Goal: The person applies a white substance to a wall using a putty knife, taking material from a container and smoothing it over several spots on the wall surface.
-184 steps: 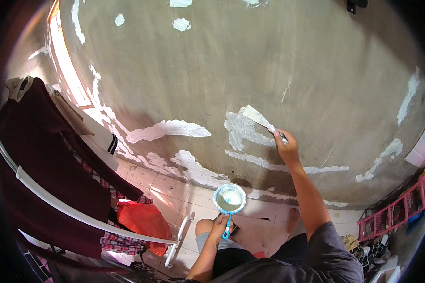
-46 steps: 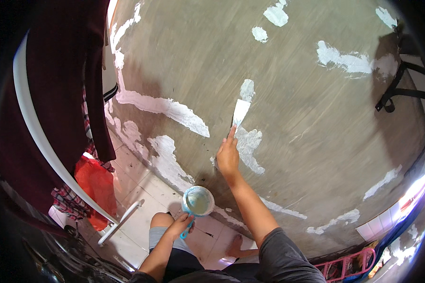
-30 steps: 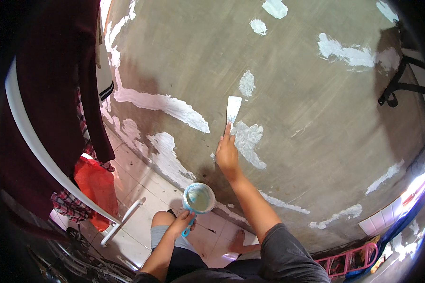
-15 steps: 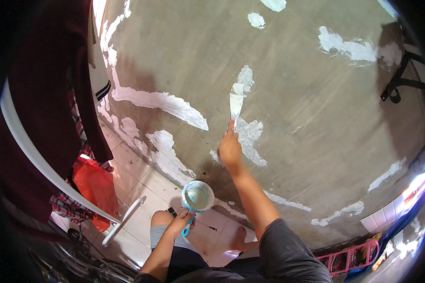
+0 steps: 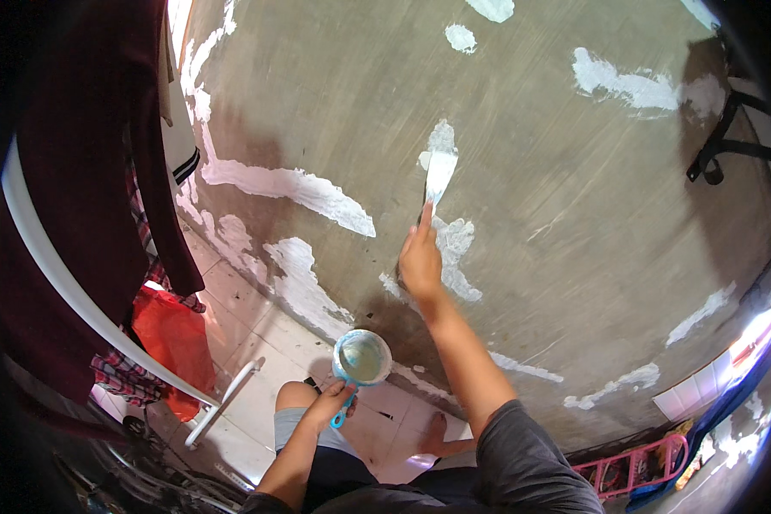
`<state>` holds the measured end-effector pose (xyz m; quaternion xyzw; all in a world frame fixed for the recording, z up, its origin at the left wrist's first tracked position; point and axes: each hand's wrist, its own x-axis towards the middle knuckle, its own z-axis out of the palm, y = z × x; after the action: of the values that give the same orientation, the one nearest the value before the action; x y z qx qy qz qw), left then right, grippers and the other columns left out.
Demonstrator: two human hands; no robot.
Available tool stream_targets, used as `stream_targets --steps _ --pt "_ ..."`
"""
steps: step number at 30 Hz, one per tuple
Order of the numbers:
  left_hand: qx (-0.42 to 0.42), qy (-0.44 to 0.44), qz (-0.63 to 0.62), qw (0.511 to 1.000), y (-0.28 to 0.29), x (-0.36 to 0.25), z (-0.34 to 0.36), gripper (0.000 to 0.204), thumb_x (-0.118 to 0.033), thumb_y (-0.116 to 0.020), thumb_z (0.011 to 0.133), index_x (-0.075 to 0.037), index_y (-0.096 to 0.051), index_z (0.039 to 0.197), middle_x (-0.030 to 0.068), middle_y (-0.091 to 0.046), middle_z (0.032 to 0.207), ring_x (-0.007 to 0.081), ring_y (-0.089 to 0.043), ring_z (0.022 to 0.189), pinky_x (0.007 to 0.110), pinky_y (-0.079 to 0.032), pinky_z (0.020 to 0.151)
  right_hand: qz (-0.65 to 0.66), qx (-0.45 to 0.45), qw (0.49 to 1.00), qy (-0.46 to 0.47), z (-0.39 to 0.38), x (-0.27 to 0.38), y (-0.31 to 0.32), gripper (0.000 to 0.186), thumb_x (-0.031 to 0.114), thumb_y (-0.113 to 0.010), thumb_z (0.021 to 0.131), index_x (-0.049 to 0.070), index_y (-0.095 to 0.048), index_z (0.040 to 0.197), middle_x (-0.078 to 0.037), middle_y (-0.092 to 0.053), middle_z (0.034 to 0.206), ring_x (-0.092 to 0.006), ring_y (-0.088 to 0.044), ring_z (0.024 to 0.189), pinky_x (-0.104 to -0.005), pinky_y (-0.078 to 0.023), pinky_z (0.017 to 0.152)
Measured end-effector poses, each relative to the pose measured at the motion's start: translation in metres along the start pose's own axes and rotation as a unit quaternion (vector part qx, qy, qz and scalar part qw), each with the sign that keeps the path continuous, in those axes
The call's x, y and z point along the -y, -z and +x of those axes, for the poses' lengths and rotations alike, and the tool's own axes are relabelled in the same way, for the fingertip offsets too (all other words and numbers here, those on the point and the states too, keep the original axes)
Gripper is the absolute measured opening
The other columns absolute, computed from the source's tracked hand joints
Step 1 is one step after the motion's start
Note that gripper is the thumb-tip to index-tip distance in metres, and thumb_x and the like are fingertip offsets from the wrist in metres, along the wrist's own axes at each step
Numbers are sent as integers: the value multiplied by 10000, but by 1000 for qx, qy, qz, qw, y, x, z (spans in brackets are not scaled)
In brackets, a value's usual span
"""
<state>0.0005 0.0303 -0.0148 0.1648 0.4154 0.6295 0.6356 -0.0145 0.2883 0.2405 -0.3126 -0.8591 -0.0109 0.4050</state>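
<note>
My right hand (image 5: pixel 421 259) is closed around a putty knife (image 5: pixel 440 174), with the index finger stretched along it toward the blade. The whitish blade lies against the grey wall (image 5: pixel 522 163), at the lower end of a small white filler patch (image 5: pixel 441 135). Just below the knife is another, larger filler patch (image 5: pixel 457 248). Low down, my left hand (image 5: pixel 330 403) grips the blue handle of a dipper (image 5: pixel 337 358), whose round bowl is held upright. Pale filler covers the inside of the bowl; how deep it is I cannot tell.
Dark red cloth (image 5: pixel 68 223) hangs from a white-framed rack at left, beside a red plastic bag (image 5: pixel 176 343). A black metal bracket (image 5: pixel 720 150) juts from the wall at right. A pink basket (image 5: pixel 638 469) stands at lower right. Pale tiles (image 5: pixel 274 360) cover the floor.
The putty knife has tilted and shifted slightly right on the wall, its blade now showing a different face. A small white dab shows left of the blade. The dipper has barely moved.
</note>
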Motion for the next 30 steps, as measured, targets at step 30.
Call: stream_targets --steps 30 --pt "-4 11 21 1000 2 1 2 268 -348 -541 1031 -86 -536 976 28 -570 799 128 -565 647 271 -478 571 -95 86 991 26 -13 -34 -27 632 143 -482 1006 69 -188 1561 -263 -551 951 -418 -622 691 -511 -510 587"
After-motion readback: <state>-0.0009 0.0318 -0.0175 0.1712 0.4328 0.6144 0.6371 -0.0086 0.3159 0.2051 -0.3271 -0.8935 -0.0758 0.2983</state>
